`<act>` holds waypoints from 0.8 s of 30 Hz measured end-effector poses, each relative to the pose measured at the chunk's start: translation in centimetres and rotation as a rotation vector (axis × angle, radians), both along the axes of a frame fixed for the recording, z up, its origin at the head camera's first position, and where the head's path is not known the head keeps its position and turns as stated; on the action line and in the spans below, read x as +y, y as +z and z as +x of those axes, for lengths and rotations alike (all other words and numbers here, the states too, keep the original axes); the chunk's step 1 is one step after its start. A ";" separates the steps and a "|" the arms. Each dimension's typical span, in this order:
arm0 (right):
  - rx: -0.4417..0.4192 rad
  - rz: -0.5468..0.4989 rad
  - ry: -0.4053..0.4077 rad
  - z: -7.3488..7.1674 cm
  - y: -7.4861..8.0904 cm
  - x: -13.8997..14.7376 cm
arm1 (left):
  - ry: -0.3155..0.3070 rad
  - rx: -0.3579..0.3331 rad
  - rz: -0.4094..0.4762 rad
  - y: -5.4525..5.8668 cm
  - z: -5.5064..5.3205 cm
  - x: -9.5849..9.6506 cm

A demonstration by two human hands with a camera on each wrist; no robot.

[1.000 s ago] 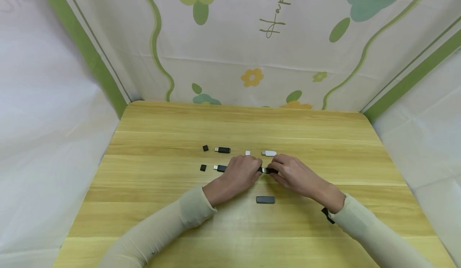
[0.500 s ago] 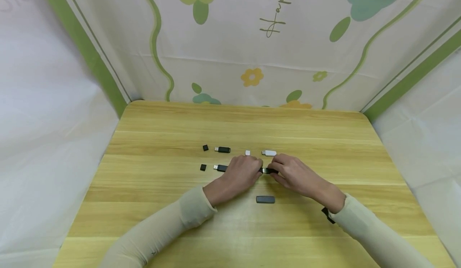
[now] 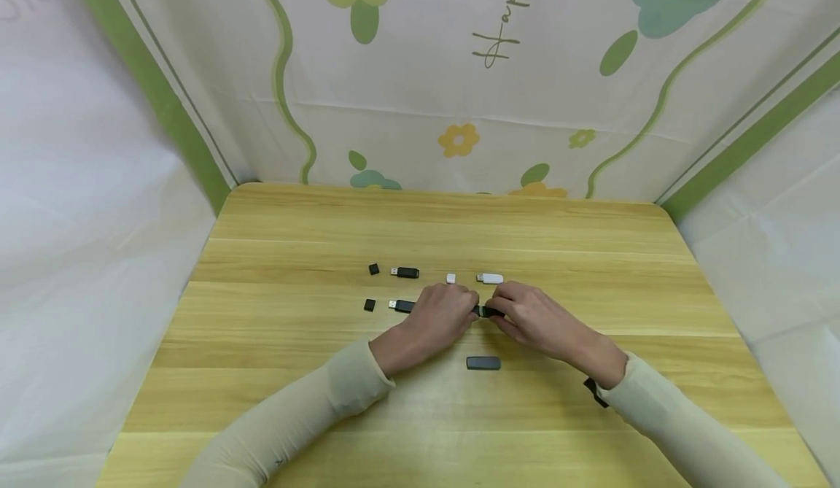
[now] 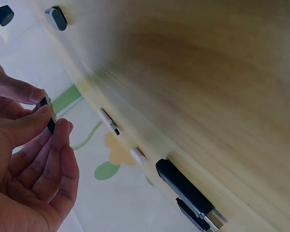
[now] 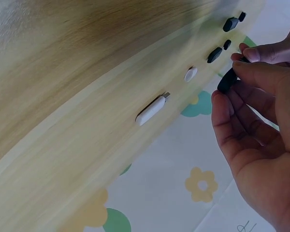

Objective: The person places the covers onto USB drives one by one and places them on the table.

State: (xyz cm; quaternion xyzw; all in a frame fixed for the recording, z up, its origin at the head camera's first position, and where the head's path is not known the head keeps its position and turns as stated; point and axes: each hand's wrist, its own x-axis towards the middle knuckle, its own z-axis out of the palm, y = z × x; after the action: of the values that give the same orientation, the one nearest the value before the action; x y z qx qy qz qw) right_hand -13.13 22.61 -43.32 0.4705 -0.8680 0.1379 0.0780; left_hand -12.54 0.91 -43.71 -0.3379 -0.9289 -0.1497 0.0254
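Observation:
Between my two hands, just above the table, is a black USB stick (image 3: pixel 491 312). My right hand (image 3: pixel 545 324) pinches its body between thumb and fingertips, and the stick's dark end (image 5: pixel 225 83) shows in the right wrist view. My left hand (image 3: pixel 438 316) pinches the small black cap (image 3: pixel 476 311) at the other end, mostly hidden by the fingers. Cap and body are in line, with a thin light strip between them. Behind the hands lie a white USB stick (image 3: pixel 491 279) and its white cap (image 3: pixel 450 279). A closed grey USB stick (image 3: pixel 483 363) lies nearer the front.
To the left lie two uncapped black USB sticks, the far one (image 3: pixel 407 273) and the near one (image 3: pixel 401 306), partly covered by the left hand. Beside them sit a far black cap (image 3: pixel 374 269) and a near one (image 3: pixel 370 305). The wooden table (image 3: pixel 315 415) meets patterned cloth walls behind.
The black USB stick's body and cap have come closer together, and less of the metal connector shows between them. Both hands otherwise stay nearly in place, and the other things lie unmoved.

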 end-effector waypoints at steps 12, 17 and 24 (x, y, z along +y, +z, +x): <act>-0.004 0.010 0.015 0.0 -0.1 -0.2 | -0.019 0.009 0.020 -0.2 0.0 -0.1; -0.006 0.009 0.024 0.0 -0.2 -0.3 | -0.022 0.015 0.021 -0.2 0.0 -0.1; 0.000 0.016 0.023 -0.1 -0.2 -0.3 | -0.019 0.022 0.015 -0.2 0.0 -0.1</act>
State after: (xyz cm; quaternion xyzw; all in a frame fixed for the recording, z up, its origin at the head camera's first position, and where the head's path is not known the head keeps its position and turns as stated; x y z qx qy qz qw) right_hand -13.25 22.28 -43.48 0.4811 -0.8636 0.1319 0.0726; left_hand -12.53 0.85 -43.95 -0.3482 -0.9241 -0.1530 0.0367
